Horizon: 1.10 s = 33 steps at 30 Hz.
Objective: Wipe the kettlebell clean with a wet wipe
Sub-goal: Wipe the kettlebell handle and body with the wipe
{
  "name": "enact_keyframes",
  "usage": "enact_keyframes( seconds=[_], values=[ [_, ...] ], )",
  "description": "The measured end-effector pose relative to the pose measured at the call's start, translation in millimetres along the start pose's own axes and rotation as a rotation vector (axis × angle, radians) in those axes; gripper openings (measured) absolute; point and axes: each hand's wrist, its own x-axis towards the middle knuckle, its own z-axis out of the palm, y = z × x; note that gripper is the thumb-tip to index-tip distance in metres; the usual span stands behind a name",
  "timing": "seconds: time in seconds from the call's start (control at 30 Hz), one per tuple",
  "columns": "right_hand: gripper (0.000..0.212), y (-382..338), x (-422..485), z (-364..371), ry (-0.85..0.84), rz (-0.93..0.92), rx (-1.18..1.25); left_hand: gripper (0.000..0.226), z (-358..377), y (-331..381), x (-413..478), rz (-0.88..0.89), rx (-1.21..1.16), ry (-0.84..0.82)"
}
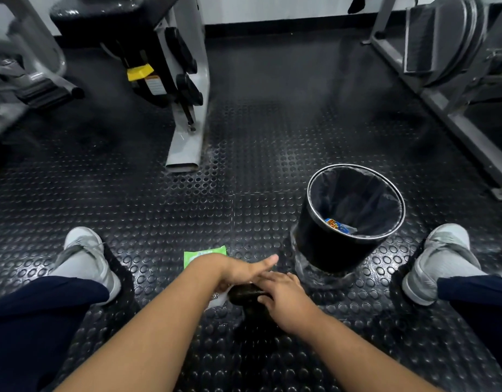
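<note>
The kettlebell [241, 296] stands on the studded black floor [187, 199] between the person's spread legs, low in the middle of the view. It is dark and mostly covered by both hands.

The left grip [244, 271] lies flat across its top, wide, with the fingers straight and pointing right. A white wipe [218, 300] shows under the palm, against the kettlebell's left side; how it is held there I cannot tell. The right grip [286, 299] holds the kettlebell from the right, with the fingers curled over the top and the thumb on its near side.

A green pack [200, 253] lies on the floor just beyond the left wrist, partly hidden by it. A black bin [323, 250] with a dark liner stands near, to the right and further off, and has a blue and orange wrapper [337, 224] inside. A grey shoe [85, 256] sits out to the left and another shoe [442, 256] to the right. Grey machines [184, 80] stand at the back.
</note>
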Motion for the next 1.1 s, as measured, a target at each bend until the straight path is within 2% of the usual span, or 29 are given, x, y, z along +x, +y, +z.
enact_keyframes(
  seconds=[0.1, 0.23, 0.4, 0.57, 0.73, 0.83, 0.93, 1.03, 1.1],
  values=[
    [0.052, 1.0, 0.7, 1.6, -0.008, 0.016, -0.004, 0.106, 0.9, 13.5, -21.4, 0.002, 0.085, 0.072],
    [0.053, -1.3, 0.8, 1.5, -0.018, 0.032, -0.029, 0.126, -3.0, 8.6, -13.8, 0.011, 0.089, 0.083],
    [0.050, -3.8, -2.2, -1.5, 0.010, 0.007, -0.013, 0.125, 1.5, -8.7, 32.7, 0.097, -0.058, 0.022],
    [0.043, -6.8, -3.3, -4.2, 0.015, 0.011, -0.013, 0.108, 12.2, -24.1, 56.4, 0.120, -0.216, 0.137],
    [0.051, -7.6, -5.0, -5.9, -0.001, 0.025, -0.022, 0.102, 11.7, -33.7, 44.3, 0.099, -0.240, 0.105],
    [0.054, -7.9, -5.4, -7.2, -0.008, 0.022, -0.026, 0.129, 1.8, -25.2, 22.9, 0.064, -0.222, 0.034],
    [0.054, -8.3, -5.7, -7.6, -0.018, 0.029, -0.037, 0.121, -6.0, -14.6, 3.6, 0.000, -0.173, 0.019],
    [0.054, -8.1, -8.3, -6.3, -0.029, 0.031, -0.044, 0.137, -4.6, -6.2, 7.9, -0.021, -0.101, 0.015],
    [0.054, -9.3, -6.8, -7.3, -0.020, 0.030, -0.029, 0.137, -3.8, -6.1, 25.6, -0.008, -0.104, 0.040]
  ],
)
